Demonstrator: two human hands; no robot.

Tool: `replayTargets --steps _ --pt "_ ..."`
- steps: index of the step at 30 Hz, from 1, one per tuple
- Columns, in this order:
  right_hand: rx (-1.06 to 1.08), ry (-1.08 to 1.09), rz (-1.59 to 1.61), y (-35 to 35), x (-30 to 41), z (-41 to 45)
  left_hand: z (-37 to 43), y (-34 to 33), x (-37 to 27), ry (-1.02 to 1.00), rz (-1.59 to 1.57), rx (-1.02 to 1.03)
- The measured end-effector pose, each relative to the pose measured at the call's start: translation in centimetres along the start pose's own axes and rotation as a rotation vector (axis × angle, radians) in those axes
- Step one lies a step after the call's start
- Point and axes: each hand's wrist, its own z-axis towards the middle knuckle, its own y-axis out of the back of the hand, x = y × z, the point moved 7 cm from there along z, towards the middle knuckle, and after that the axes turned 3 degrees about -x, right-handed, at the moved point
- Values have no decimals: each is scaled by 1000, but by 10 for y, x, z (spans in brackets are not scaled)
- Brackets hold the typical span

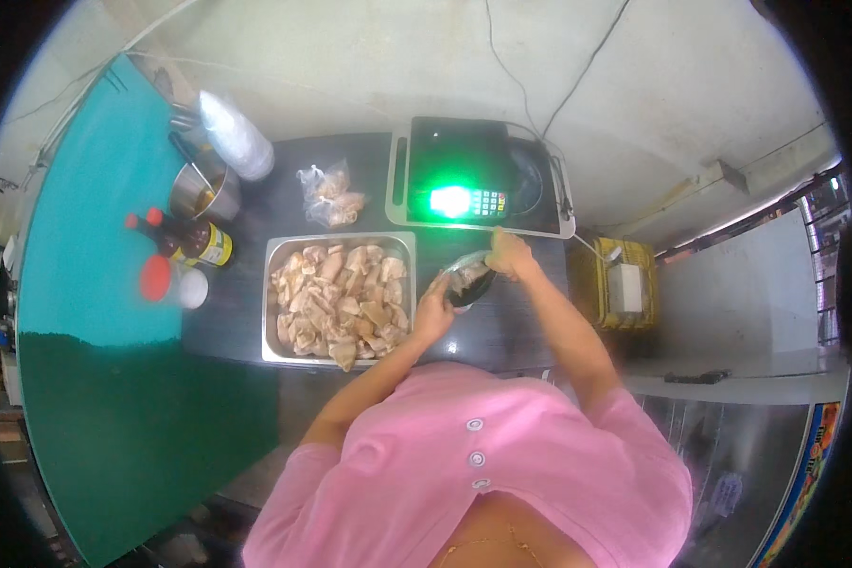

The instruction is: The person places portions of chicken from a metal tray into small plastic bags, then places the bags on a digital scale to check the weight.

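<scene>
My left hand (434, 312) grips the near left side of a clear plastic bag (466, 273). Pale pieces, apparently meat, show through the plastic. At the bag's far right edge, my right hand (509, 254) has its fingers closed on the plastic. Something dark and rounded (472, 292), perhaps a bowl, shows under the bag; the hands partly hide it. Left of my hands lies a rectangular stainless steel tray (268, 298) heaped with raw-looking chicken pieces (340, 298). Just beyond my right hand stands a digital scale (461, 167) with a glowing green display and a keypad.
Small filled plastic bags (332, 195) lie behind the tray. To the left are a steel pot (206, 195) with a ladle, red-capped bottles (202, 241), jars with red (155, 277) and white lids (193, 288), and a plastic-wrapped stack (238, 138). A yellow crate (649, 284) stands at right.
</scene>
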Motion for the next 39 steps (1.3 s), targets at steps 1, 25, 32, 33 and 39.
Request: replayTargets --steps 1,25,32,33,39 --pt "71 65 -50 0 8 2 -1 -1 3 3 0 -4" --pt "317 336 76 112 28 45 -5 -19 -2 189 -154 104" --pt "-240 87 652 111 21 105 -6 -11 -9 182 -70 73" --pt "-340 43 659 106 18 112 -7 -11 -8 200 -81 88" --pt "-428 -11 698 81 11 147 -10 -11 -13 134 -44 60"
